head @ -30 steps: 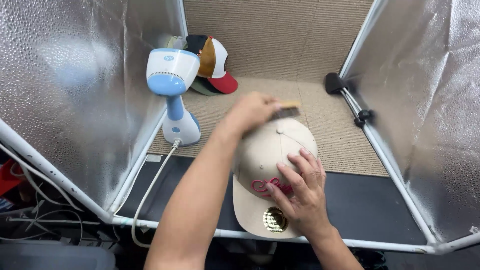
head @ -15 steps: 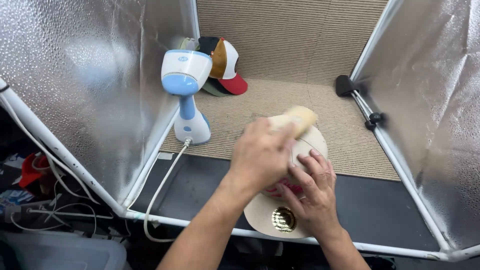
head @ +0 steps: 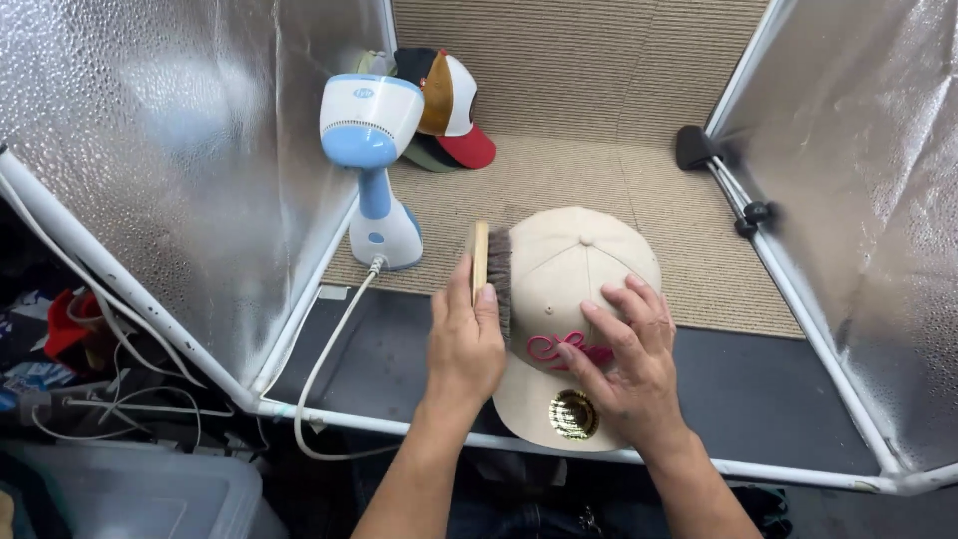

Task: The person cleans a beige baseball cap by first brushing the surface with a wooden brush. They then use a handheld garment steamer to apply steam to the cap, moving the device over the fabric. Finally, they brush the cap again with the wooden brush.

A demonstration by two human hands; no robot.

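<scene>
Now brushing a beige cap [head: 584, 262]
Left hand [head: 465, 344] fingers grip the brush [head: 482, 258]; right hand [head: 627, 359] fingers, spread, pin the brim. Loosened pressure could let it slide.

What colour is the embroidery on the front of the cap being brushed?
Pink, on the beige cap, beside the right hand; head view.
</scene>
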